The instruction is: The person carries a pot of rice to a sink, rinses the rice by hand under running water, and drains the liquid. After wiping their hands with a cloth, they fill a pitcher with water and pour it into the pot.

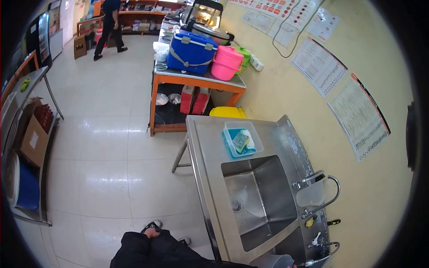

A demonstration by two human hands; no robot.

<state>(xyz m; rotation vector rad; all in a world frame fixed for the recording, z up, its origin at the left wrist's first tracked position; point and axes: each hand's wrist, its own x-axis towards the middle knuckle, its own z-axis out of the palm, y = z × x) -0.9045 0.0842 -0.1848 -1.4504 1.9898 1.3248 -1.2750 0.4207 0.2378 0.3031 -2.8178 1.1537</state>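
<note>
Hands not visible; only a dark sleeve at the bottom edge, grip can't be told. Nearest: steel sink, empty basin. Sponge sits in a clear tub on the tabletop behind it. Blue cooler and pink bucket sit well beyond.

Person's dark sleeve cut off by the bottom edge, with both hands out of view. Near second basin and its faucet only partly in frame (a pale cup at the edge is also cropped). Wall charts at right carry print too small to read; the far person loses the head to the top edge.
</note>
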